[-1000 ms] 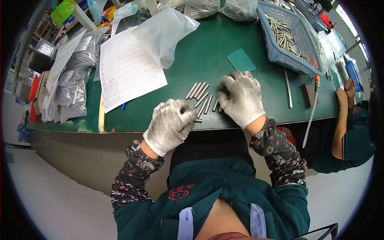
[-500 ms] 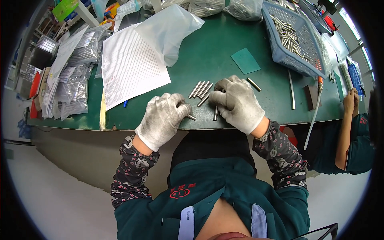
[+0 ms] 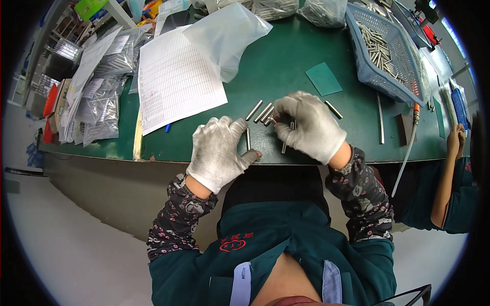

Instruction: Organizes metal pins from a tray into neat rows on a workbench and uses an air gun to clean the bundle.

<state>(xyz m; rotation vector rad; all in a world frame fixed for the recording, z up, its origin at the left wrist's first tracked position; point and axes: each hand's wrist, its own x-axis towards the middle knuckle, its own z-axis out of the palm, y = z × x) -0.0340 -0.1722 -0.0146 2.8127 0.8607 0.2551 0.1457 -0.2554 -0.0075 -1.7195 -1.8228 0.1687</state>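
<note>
Both my hands wear greyish-white gloves with the thumb tips bare. My left hand (image 3: 217,150) is at the table's near edge, its thumb and forefinger closed on the two ends of a short metal pin (image 3: 248,138). To the right, my right hand (image 3: 312,127) bends over a small group of pins (image 3: 263,112), its thumb and fingertips pinching at one whose far part the glove hides. Another pin (image 3: 284,148) sticks out from under this hand toward the near edge. A single pin (image 3: 333,109) lies just beyond the right hand.
A blue basket (image 3: 360,66) of metal pins stands at the back right, near a green card (image 3: 324,79). Printed sheets (image 3: 176,86) and a translucent bag (image 3: 229,41) lie back left, beside bagged pins (image 3: 104,112). An air nozzle (image 3: 407,148) hangs over the edge near a co-worker's hands (image 3: 456,136).
My left hand has opened its grip wider, and its pin now points away from me. My right hand has shifted over the group of pins, which are more spread. The view has moved slightly.
</note>
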